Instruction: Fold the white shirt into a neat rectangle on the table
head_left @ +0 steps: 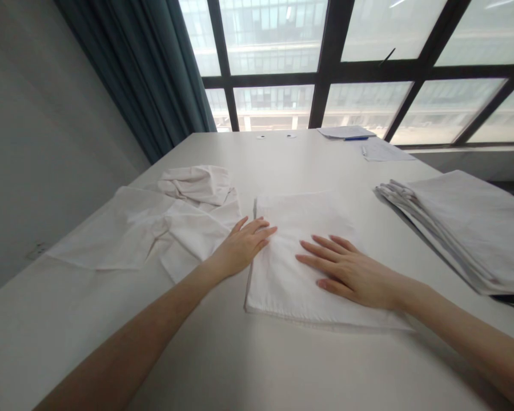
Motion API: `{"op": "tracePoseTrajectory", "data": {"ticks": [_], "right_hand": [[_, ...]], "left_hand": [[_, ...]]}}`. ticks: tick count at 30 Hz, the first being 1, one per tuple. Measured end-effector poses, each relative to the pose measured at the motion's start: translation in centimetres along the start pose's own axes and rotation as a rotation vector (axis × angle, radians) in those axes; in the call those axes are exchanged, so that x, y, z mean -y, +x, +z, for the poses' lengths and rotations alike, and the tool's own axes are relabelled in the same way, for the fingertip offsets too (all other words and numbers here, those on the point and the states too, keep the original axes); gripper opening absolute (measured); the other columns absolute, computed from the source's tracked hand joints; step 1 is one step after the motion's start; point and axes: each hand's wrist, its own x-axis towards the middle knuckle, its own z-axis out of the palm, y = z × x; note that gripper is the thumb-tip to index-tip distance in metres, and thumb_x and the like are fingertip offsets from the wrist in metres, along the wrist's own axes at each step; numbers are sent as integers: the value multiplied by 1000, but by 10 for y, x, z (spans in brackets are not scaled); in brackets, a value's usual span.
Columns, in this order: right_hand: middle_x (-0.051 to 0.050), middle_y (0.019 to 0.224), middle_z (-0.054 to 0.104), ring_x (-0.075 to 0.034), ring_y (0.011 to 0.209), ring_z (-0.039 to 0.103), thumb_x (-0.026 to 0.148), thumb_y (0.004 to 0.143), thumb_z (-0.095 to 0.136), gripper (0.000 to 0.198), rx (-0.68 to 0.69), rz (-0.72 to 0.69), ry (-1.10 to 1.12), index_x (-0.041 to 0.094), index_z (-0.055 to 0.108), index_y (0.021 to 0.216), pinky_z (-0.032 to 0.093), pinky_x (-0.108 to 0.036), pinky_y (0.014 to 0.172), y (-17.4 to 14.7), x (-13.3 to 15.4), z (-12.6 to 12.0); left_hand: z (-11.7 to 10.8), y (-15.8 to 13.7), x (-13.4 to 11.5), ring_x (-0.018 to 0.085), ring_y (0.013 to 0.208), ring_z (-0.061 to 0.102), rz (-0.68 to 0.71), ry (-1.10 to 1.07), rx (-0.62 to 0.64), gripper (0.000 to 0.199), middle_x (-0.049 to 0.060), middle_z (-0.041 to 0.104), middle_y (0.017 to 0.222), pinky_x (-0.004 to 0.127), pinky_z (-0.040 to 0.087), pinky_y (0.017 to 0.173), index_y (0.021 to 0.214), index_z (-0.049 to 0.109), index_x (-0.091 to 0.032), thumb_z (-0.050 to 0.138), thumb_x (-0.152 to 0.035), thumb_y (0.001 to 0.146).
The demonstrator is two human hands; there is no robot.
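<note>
A folded white cloth (291,291) lies flat on the white table in front of me, its near edge showing more than one layer. My left hand (242,245) rests at the cloth's left edge, fingers stretched out over it. Palm down on the middle of the cloth lies my right hand (346,271), with its fingers spread. Neither hand grips anything. To the left, close to my left hand, is a crumpled white cloth (197,222), loosely heaped with one part spread out flat.
A stack of folded white cloths (466,228) sits at the table's right side. Papers (346,132) and a blue pen (356,138) lie at the far edge of the table (257,162). Behind it are a dark-framed window and a blue curtain (154,68).
</note>
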Motion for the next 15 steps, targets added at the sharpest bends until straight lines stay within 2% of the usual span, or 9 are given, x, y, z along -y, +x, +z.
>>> {"op": "tracePoseTrajectory", "data": {"ticks": [4,8,10,15], "right_hand": [[0,159,26,-29,146,18,40,101,38,52,77,-80,86,35,30,151,16,-58,116,3,22,-5],[2,158,29,-27,146,22,31,99,40,52,125,-152,151,35,33,150,13,-55,118,5,42,-7],[3,158,29,-27,145,24,29,98,41,53,143,-185,158,34,33,150,12,-54,119,5,48,-7],[0,157,31,-28,145,25,39,97,46,55,137,-201,191,33,34,150,13,-53,118,5,50,-6]], "left_hand": [[2,0,8,17,140,36,-15,-25,52,41,7,44,150,42,19,117,139,48,-27,32,-24,102],[1,-3,8,18,145,26,-20,-9,165,46,8,29,158,45,21,116,148,35,-26,27,-25,103],[0,-3,6,17,146,25,-22,22,167,48,10,28,157,44,21,116,149,32,-23,25,-24,102],[1,-4,-1,19,146,25,-32,69,136,49,11,29,157,43,20,117,149,33,-18,24,-21,101]]}}
